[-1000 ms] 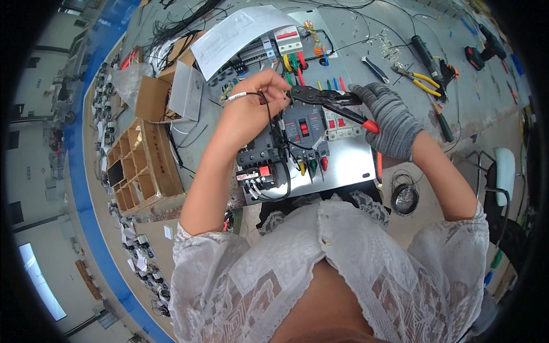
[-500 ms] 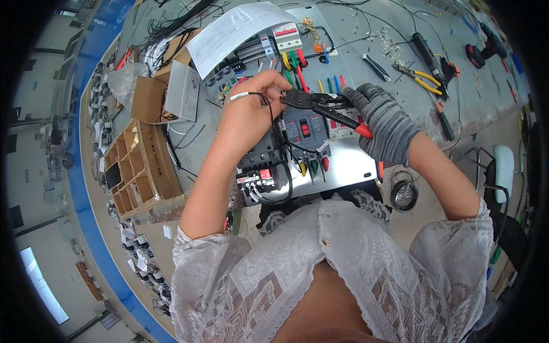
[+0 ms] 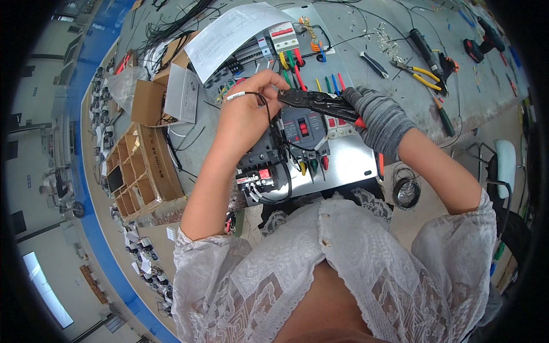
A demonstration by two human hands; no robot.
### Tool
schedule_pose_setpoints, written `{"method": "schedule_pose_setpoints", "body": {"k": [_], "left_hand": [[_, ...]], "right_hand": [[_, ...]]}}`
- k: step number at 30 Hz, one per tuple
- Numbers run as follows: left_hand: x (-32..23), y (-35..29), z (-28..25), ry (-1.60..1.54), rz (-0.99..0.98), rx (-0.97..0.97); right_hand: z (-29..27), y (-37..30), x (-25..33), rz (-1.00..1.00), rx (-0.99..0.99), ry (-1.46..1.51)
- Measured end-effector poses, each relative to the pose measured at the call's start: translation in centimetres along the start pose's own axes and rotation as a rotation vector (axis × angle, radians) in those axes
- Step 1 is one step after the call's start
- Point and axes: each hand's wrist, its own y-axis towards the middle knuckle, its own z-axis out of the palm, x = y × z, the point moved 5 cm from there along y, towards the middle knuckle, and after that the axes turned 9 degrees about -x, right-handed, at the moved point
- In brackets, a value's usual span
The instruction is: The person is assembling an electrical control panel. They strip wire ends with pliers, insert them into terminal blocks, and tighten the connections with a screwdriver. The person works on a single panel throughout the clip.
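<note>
My bare left hand pinches a thin black wire with a white marker sleeve on it. In my right hand, which wears a grey knitted glove, is a black crimping tool with red grips, its handles squeezed together. The tool's jaws meet the fingertips of my left hand; the wire end there is hidden. Below the tool lies a moulded-case circuit breaker on a shiny metal plate. Nearer to me sits a small black relay block with a red part and several wires.
A curled paper sheet covers part of the plate's far end, beside a white breaker. Left are an open carton and a divided cardboard box. Yellow-handled pliers, a screwdriver and a cordless drill lie right.
The crimping tool's handles have closed together under my right hand's squeeze. The tool has shifted slightly left and levelled, while my left hand keeps its pinch on the wire.
</note>
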Motion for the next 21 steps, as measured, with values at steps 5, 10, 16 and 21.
{"method": "schedule_pose_setpoints", "body": {"k": [5, 10, 16, 21], "left_hand": [[0.1, 0.2, 0.1, -0.026, 0.024, 0.04], [0.7, 0.3, 0.3, -0.07, -0.01, 0.067], [0.4, 0.5, 0.4, -0.162, -0.012, 0.101], [0.5, 0.6, 0.2, -0.232, -0.099, 0.183]], "right_hand": [[1.1, 0.3, -1.4, -0.016, 0.064, 0.106], [0.9, 0.5, -1.3, -0.035, 0.071, 0.107], [0.5, 0.8, -1.3, 0.063, 0.19, 0.064], [-1.2, 1.6, -1.6, -0.273, -0.135, -0.087]]}}
